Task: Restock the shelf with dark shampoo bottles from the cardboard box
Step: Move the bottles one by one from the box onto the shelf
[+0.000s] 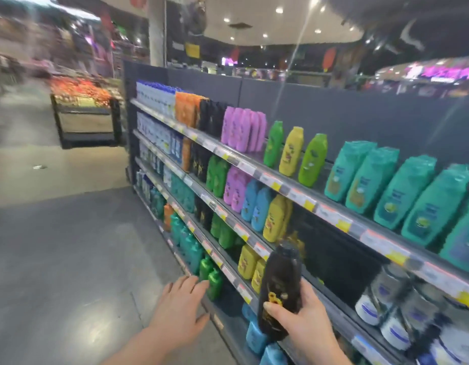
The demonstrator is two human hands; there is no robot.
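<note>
My right hand grips a dark shampoo bottle with a yellow flower on its label, held upright in front of the second shelf. Behind the bottle, right of the yellow bottles, that shelf shows a dark gap. My left hand is flat, fingers apart, holding nothing, low beside the green pump bottles. Other dark bottles stand on the top shelf farther left. No cardboard box shows in the view.
The shelving runs from lower right to upper left, filled with teal, purple, green and blue bottles. White jars sit at the right. A produce stand stands across the grey aisle floor at left.
</note>
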